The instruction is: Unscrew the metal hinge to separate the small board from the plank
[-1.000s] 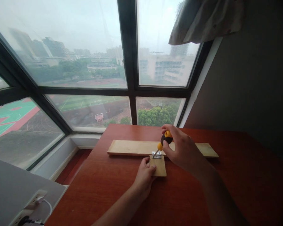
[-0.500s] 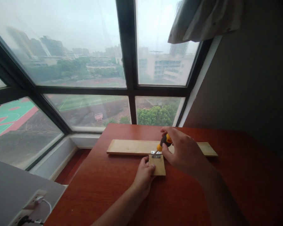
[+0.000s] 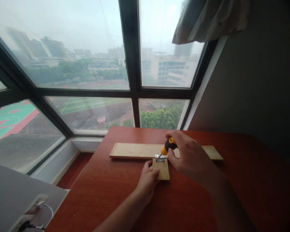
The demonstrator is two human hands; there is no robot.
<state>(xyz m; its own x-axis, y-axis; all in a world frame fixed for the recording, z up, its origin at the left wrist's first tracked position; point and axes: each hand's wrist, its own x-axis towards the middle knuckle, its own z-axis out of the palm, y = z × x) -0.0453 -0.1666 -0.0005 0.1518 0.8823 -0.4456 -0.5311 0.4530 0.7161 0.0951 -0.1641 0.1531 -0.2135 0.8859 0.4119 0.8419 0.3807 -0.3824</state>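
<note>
My left hand [image 3: 147, 180] grips a small square wooden piece [image 3: 162, 172] by its left side, thumb on top and fingers underneath. A metal hinge [image 3: 161, 159] joins this piece to the front edge of a long pale wooden board [image 3: 132, 149]. In my right hand [image 3: 187, 154] is a screwdriver [image 3: 169, 144] with a black and yellow handle, held at a slant between thumb and fingers. Its tip meets the left part of the hinge's near leaf. Part of the long board is hidden behind my right hand.
Both boards are at a reddish-brown table [image 3: 106, 193]. Beyond its far edge stand windows with dark frames [image 3: 132, 94]. A curtain [image 3: 207, 22] hangs at upper right. At lower left, plugs and cords sit in a wall socket [image 3: 36, 204].
My right hand has shifted its fingers slightly around the screwdriver handle, and the handle looks a little turned. My left hand, the hinge and both wooden pieces stay in place.
</note>
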